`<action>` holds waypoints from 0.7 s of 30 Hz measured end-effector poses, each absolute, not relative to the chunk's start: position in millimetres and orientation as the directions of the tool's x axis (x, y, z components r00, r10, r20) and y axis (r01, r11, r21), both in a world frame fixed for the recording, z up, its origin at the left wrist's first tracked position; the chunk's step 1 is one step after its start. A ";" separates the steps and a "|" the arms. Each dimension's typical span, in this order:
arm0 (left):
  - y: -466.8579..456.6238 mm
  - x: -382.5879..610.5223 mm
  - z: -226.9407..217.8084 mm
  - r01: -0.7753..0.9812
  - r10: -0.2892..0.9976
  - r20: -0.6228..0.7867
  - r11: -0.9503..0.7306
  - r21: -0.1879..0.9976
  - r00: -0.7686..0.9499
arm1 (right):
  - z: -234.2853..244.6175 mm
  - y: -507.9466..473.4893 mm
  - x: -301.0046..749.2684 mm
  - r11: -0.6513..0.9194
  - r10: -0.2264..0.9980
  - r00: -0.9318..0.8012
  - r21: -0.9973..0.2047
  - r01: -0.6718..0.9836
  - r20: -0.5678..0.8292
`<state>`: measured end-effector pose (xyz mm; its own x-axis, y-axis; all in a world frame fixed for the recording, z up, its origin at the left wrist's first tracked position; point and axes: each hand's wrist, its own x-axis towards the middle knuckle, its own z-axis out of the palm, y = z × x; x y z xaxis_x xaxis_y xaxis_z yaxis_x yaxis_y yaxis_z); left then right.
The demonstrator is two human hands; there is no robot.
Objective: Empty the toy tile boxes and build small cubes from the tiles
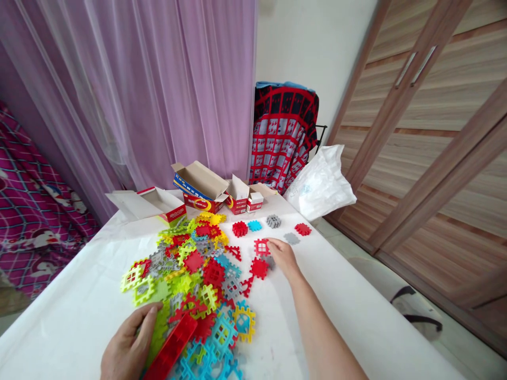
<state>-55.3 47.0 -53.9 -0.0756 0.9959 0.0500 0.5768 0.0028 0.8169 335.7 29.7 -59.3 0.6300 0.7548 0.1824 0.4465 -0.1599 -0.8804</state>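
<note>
My right hand (283,257) reaches over the table and pinches a red window-frame building tile (261,247) by its right edge. Below that tile lies a plain red square tile (259,268), with a grey tile partly hidden under my hand. My left hand (129,340) rests at the near left edge of a heap of interlocking plastic tiles (194,261), its thumb and forefinger close together against lime-green pieces. Whether it grips one is hidden. A long red block (172,348) lies beside it. Light-blue tiles (222,332) and a yellow frame tile (244,322) sit at the heap's near end.
Small stacks of red (240,228), blue (254,226) and grey tiles (273,221) stand beyond my right hand. A grey tile (292,238) and a red tile (303,229) lie farther right. Open cardboard boxes (198,184) line the back; a white bag (322,182) sits at the right corner.
</note>
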 end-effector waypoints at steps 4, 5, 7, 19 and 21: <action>44.1 -51.7 -44.3 0.568 0.997 -0.004 0.047 0.822 -0.078 | -72.1 18.8 364.9 -0.349 0.617 0.739 -0.747 0.566 0.272; 43.7 -50.9 -41.5 0.570 0.996 -0.022 0.064 0.819 -0.081 | -75.0 16.2 369.7 -0.382 0.593 0.752 -0.723 0.576 0.287; 43.6 -49.9 -37.2 0.573 0.994 -0.056 0.100 0.813 -0.094 | -78.2 11.9 375.6 -0.412 0.581 0.765 -0.709 0.572 0.279; 44.0 -53.3 -40.1 0.574 0.992 -0.082 0.122 0.810 -0.096 | -42.9 11.5 326.8 -0.624 0.685 0.710 -0.369 0.689 0.167; 44.5 -52.0 -39.6 0.564 0.991 -0.088 0.128 0.816 -0.096 | -41.0 15.6 320.9 -0.641 0.690 0.707 -0.324 0.696 0.156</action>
